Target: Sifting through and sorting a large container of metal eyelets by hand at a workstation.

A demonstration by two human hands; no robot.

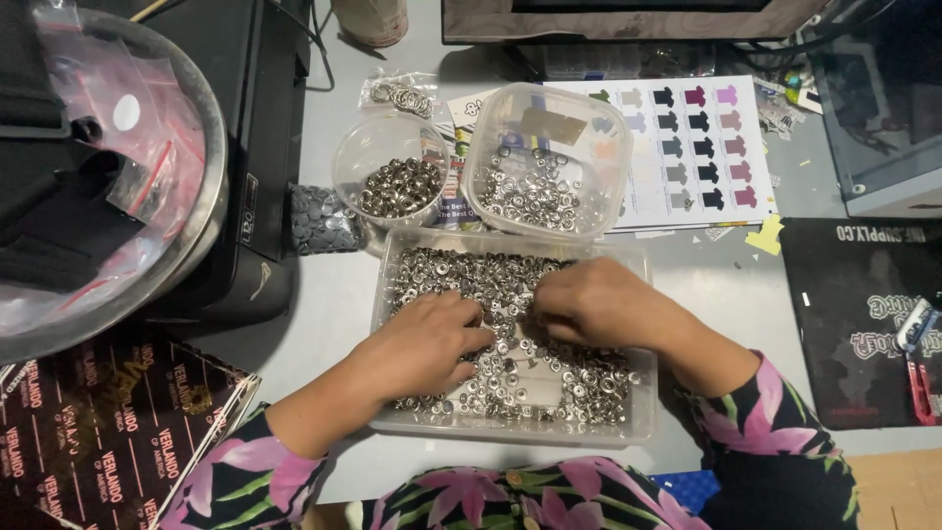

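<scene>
Head view looks down on both hands buried in a clear rectangular tray (643,412) full of small silver snap fasteners (579,378). Left hand (427,348) lies palm down on the pile, fingers curled loosely onto the fasteners; whether it pinches one I cannot tell, since the fingertips are hidden among the metal pieces. Right hand (589,304) rests just beside it, fingers bent down into the pile near the left fingertips, its hold likewise hidden. Just beyond the right hand stands a square clear tub (608,128) with more silver fasteners in its bottom; just beyond the left hand sits a round clear tub (358,147) with darker metal pieces. Farther past the right hand lies a colour chart of shirts (702,147). Well to the outer side of the left hand sits a steel bowl (211,196) of plastic bags.
</scene>
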